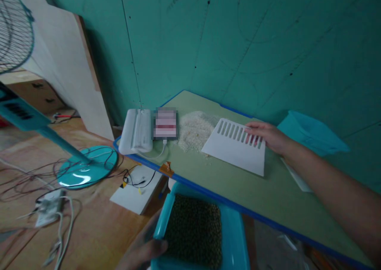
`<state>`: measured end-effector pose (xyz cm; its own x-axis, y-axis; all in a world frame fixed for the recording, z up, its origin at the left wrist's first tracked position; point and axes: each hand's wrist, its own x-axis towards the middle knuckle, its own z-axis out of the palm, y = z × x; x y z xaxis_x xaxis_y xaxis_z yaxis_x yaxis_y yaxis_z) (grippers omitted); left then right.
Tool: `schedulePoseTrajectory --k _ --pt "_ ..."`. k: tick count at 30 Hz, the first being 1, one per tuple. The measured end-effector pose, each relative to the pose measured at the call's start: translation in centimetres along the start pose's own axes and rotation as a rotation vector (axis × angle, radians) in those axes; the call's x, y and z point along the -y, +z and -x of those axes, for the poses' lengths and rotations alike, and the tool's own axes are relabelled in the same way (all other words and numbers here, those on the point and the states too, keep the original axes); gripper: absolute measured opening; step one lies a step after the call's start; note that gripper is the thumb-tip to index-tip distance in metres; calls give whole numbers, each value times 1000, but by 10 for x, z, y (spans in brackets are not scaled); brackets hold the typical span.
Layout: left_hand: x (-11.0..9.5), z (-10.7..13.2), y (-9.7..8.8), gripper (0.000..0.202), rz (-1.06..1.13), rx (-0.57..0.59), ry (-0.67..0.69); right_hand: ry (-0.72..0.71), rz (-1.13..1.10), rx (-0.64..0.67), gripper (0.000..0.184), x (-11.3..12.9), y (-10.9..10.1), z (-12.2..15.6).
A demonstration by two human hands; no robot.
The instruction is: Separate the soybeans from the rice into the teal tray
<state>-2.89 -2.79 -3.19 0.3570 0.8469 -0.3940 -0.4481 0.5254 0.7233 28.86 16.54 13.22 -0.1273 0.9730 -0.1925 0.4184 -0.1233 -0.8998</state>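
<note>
My left hand (145, 248) grips the left rim of a turquoise plastic basin (236, 238), held just below the table's front edge. Inside the basin lies a dark mass of small grains, perhaps beans (193, 230). Over the table, my right hand (264, 134) is closed on the slotted edge of a flat white plastic board (238, 153) with a row of long slots. The board's left corner is beside a heap of pale, rice-like grains (195, 131). A few loose grains lie in front of the heap.
At the table's (184, 162) left end are a white case (136, 131) and a pixelated device (165, 124) with a white cable. A turquoise bag (312, 133) lies at the back right. On the floor stand a fan (87, 166), tangled cables and a power strip (50, 208). A green wall borders the table.
</note>
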Motion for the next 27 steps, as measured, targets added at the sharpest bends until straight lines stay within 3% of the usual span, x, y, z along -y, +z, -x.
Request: schedulePoseTrajectory --k 7,12,20,27 --pt "4 1 -8 52 -71 -39 -23 -10 11 52 19 4 5 2" --pt "-3 5 -13 61 -135 -50 -35 -41 11 -10 18 2 -3 3" --pt "7 -5 0 54 -8 -27 34 -6 41 2 19 -8 -6 8" --pt "4 1 1 48 -45 -5 33 3 16 39 20 -9 -4 9"
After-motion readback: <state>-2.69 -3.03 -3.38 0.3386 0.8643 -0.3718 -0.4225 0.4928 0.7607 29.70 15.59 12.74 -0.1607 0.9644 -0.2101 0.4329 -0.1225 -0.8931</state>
